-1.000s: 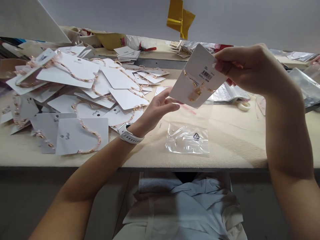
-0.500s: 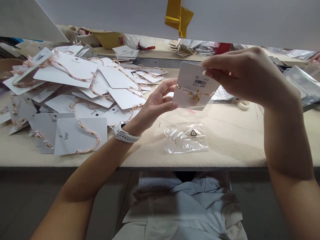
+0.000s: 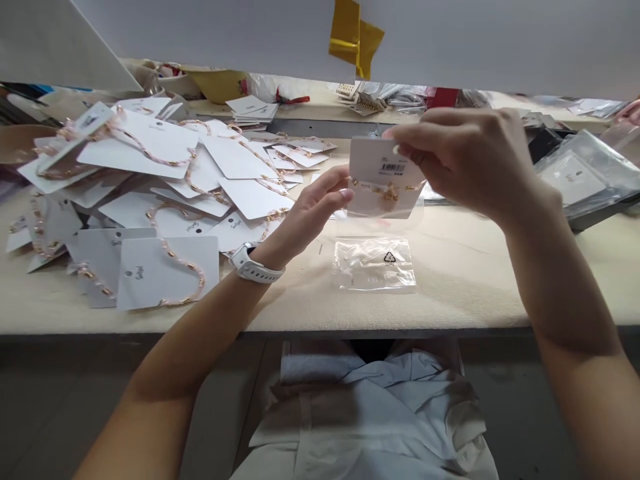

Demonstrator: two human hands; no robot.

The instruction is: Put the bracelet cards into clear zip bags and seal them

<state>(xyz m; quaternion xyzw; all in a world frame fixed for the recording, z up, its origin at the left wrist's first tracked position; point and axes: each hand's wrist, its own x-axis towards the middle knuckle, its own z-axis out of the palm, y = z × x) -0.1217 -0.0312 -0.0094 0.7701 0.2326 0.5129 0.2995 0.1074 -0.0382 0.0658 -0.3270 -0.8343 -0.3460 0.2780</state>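
My right hand (image 3: pixel 460 157) pinches the top right of a white bracelet card (image 3: pixel 385 163), which has a barcode and a gold chain bracelet (image 3: pixel 387 192) across it. My left hand (image 3: pixel 305 217) is raised with its fingers apart, holding nothing, and its fingertips reach the card's left edge. A white smartwatch (image 3: pixel 253 263) sits on my left wrist. Below the card, a clear plastic bag (image 3: pixel 375 263) with a recycling mark lies flat on the table. Its upper film seems to reach behind the card's lower edge.
A heap of white cards (image 3: pixel 150 143) with pink-and-gold beaded bracelets covers the table's left side. Stacked cards (image 3: pixel 250 107) and a yellow bowl (image 3: pixel 215 87) stand behind it. Clear bags with cards (image 3: pixel 575 177) lie at right. Gold tape (image 3: pixel 356 40) hangs above.
The card has turned from a strong tilt to nearly level and moved left, with my right hand, towards my left hand. The roll of tape is now hidden behind my right hand.
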